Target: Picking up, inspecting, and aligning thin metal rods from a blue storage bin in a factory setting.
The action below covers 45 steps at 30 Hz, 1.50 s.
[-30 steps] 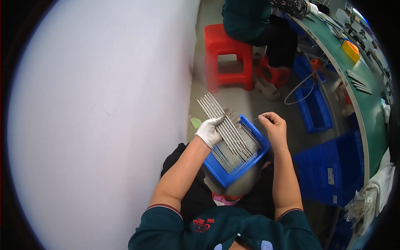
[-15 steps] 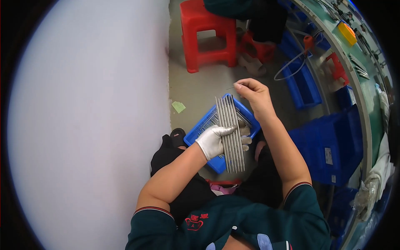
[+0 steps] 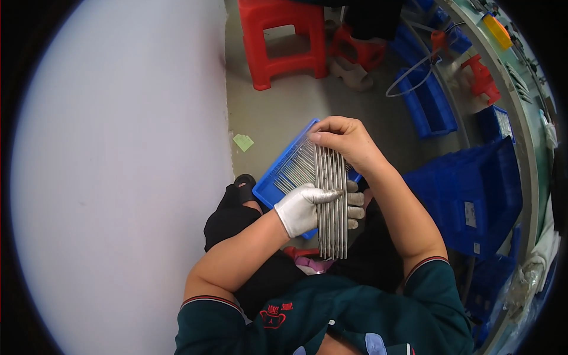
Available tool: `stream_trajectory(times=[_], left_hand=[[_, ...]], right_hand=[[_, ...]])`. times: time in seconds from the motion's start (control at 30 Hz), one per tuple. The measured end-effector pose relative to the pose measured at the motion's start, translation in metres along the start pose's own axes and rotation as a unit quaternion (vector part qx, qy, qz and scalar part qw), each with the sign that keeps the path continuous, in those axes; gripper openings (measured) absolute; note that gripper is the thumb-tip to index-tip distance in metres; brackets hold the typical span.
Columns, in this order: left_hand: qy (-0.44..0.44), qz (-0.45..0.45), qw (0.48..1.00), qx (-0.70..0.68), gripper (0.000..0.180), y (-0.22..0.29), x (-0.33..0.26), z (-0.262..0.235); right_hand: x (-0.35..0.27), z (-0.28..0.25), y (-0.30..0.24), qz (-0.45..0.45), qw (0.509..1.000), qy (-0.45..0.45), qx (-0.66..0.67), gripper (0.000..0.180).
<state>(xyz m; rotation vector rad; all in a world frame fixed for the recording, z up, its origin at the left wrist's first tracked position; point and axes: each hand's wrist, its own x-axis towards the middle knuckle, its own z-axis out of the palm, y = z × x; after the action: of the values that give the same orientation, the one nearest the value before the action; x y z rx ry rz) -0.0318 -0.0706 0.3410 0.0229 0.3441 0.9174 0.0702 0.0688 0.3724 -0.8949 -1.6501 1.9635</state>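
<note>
My left hand point(image 3: 316, 207), in a white glove, grips a flat row of several long grey metal rods point(image 3: 332, 231) across their middle. My bare right hand point(image 3: 346, 139) pinches the far ends of the same rods. The rods are held lengthwise above a shallow blue plastic tray point(image 3: 269, 186) that rests on my lap and holds more rods of the same kind.
A large white surface point(image 3: 118, 177) fills the left side. On the grey floor stand a red plastic stool point(image 3: 281, 38), a smaller red stool point(image 3: 364, 50) and several blue bins point(image 3: 473, 195). A green workbench point(image 3: 520, 89) curves along the right. A green scrap point(image 3: 242, 142) lies on the floor.
The rods have turned from slanting across the tray to pointing straight away from me. Both hands with the tray sit lower in view as the head tilted.
</note>
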Motion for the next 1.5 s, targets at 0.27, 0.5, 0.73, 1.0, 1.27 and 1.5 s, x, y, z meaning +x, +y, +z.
stream_trajectory(times=[0.27,0.5,0.73,1.0,1.27,1.5], left_hand=[[-0.020,-0.018,0.999,-0.024,0.050,-0.003,-0.002,0.010],[-0.009,-0.012,1.000,0.026,0.049,-0.003,-0.002,0.005],[0.018,-0.005,0.998,0.053,0.049,-0.003,-0.002,0.004],[0.008,-0.004,0.999,0.050,0.049,-0.004,-0.002,0.003],[0.008,0.004,0.999,0.051,0.051,-0.001,-0.005,0.007],[0.024,0.017,0.999,0.043,0.053,0.002,-0.005,0.008]], right_hand=[[-0.008,-0.001,0.000,-0.063,0.996,0.010,-0.062,0.013],[-0.013,0.000,-0.004,-0.079,0.990,0.018,-0.118,0.014],[-0.009,-0.002,-0.004,-0.085,0.986,0.021,-0.144,0.017],[-0.008,-0.002,-0.006,-0.058,0.987,0.014,-0.146,0.014],[-0.007,-0.011,-0.005,-0.064,0.996,0.047,-0.039,0.014],[-0.012,-0.010,0.000,-0.075,0.996,0.053,-0.003,0.013]])
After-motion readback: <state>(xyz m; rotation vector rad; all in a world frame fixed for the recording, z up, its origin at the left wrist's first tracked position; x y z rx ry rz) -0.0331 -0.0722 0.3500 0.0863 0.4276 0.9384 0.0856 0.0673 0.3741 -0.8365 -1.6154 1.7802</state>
